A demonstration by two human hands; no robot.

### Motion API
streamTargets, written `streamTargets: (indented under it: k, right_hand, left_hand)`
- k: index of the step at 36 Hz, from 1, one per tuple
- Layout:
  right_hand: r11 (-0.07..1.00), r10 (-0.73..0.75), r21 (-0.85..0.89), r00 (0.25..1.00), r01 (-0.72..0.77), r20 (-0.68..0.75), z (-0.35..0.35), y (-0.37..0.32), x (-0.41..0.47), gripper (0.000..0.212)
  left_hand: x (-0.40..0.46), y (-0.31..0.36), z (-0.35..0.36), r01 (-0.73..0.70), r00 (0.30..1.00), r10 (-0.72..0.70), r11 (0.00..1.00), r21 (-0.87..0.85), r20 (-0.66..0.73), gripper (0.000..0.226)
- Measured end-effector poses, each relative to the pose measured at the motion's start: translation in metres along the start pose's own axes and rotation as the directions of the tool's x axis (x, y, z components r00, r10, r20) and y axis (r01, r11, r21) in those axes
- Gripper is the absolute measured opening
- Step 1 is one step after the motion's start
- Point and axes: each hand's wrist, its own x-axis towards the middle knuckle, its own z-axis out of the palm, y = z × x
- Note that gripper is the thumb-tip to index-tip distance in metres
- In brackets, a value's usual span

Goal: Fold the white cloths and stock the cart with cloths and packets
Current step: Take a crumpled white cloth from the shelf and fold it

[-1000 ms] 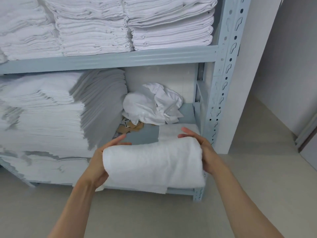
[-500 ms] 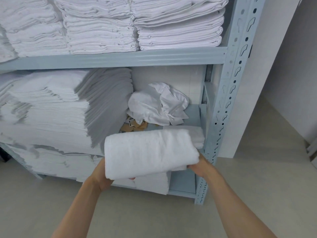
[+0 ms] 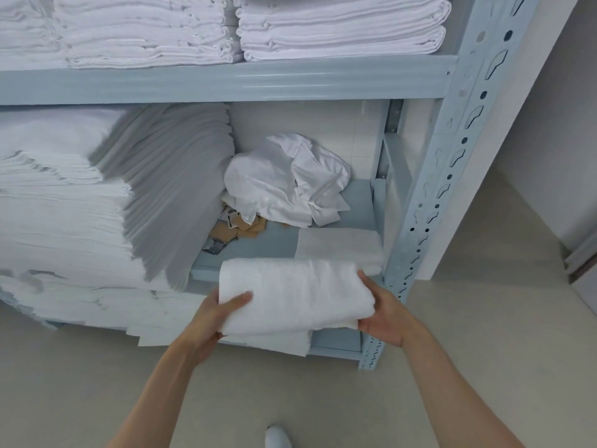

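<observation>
A folded white cloth (image 3: 295, 294) hangs in the air just in front of the shelf's lower board. My left hand (image 3: 214, 313) grips its left end, thumb on top. My right hand (image 3: 382, 310) holds its right end, fingers underneath. One loose flap droops below the fold. Another folded white cloth (image 3: 339, 245) lies flat on the shelf board behind it. A crumpled white cloth (image 3: 287, 179) sits at the back of that board. Brown and dark packets (image 3: 237, 229) lie scattered beside the crumpled cloth.
A pale blue metal rack (image 3: 452, 156) stands ahead, its right post close to my right hand. Tall stacks of white linen (image 3: 97, 195) fill its left side, with more folded piles (image 3: 339, 30) on the upper shelf. Beige floor (image 3: 484, 318) spreads right; a shoe tip (image 3: 277, 438) shows below.
The folded cloth has dropped lower and come nearer to me, away from the shelf board. My left thumb now lies on top of the cloth. The view has tilted down.
</observation>
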Motion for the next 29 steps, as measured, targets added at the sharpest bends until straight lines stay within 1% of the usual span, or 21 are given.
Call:
streamTargets:
  k: [2, 5, 7, 10, 12, 14, 17, 20, 22, 26, 28, 29]
  right_hand:
    - [1.000, 0.026, -0.004, 0.999, -0.026, -0.025, -0.008, -0.005, 0.012, 0.056]
    - [0.999, 0.040, 0.007, 0.997, -0.039, -0.072, -0.020, -0.013, 0.033, 0.052]
    - [0.997, 0.034, -0.060, 0.989, -0.043, -0.146, -0.024, -0.024, 0.049, 0.054]
    - [0.988, -0.044, -0.153, 0.948, -0.005, -0.315, -0.035, -0.043, 0.082, 0.060]
    - [0.976, -0.129, -0.213, 0.917, 0.049, -0.378, -0.037, -0.051, 0.089, 0.063]
    - [0.933, -0.234, -0.355, 0.860, 0.066, -0.454, -0.038, -0.063, 0.100, 0.063]
    - [0.835, -0.395, -0.548, 0.746, 0.049, -0.536, -0.040, -0.084, 0.122, 0.057]
    - [0.757, -0.525, -0.652, 0.640, 0.048, -0.562, -0.048, -0.104, 0.141, 0.049]
    - [0.743, -0.554, -0.669, 0.591, 0.033, -0.586, -0.056, -0.115, 0.152, 0.048]
    - [0.778, -0.518, -0.626, 0.516, -0.047, -0.683, -0.076, -0.128, 0.171, 0.056]
    - [0.777, -0.519, -0.626, 0.493, -0.069, -0.699, -0.084, -0.126, 0.177, 0.058]
    - [0.773, -0.519, -0.629, 0.494, -0.076, -0.697, -0.088, -0.123, 0.179, 0.059]
  left_hand:
    - [0.022, -0.002, -0.001, -0.001, 1.000, 0.001, 1.000, -0.018, -0.008, 0.063]
    - [0.061, -0.002, -0.002, 0.005, 1.000, -0.004, 1.000, -0.022, 0.030, 0.058]
    - [0.091, -0.001, 0.000, 0.025, 0.997, -0.024, 0.999, -0.024, 0.067, 0.056]
    - [0.144, 0.005, 0.002, 0.069, 0.992, -0.065, 0.997, -0.034, 0.104, 0.055]
    - [0.160, 0.007, 0.007, 0.076, 0.991, -0.071, 0.996, -0.043, 0.116, 0.053]
    - [0.183, 0.012, 0.013, 0.090, 0.989, -0.083, 0.995, -0.051, 0.124, 0.049]
    - [0.226, 0.025, 0.027, 0.126, 0.986, -0.120, 0.991, -0.042, 0.118, 0.044]
    - [0.261, 0.035, 0.046, 0.148, 0.986, -0.144, 0.988, -0.043, 0.080, 0.039]
    - [0.280, 0.039, 0.058, 0.162, 0.985, -0.158, 0.986, -0.045, 0.066, 0.035]
    - [0.311, 0.039, 0.077, 0.207, 0.978, -0.205, 0.977, -0.042, 0.037, 0.021]
    - [0.324, 0.031, 0.082, 0.239, 0.970, -0.237, 0.971, -0.028, 0.055, 0.021]
    - [0.328, 0.026, 0.084, 0.257, 0.965, -0.255, 0.966, -0.019, 0.061, 0.020]
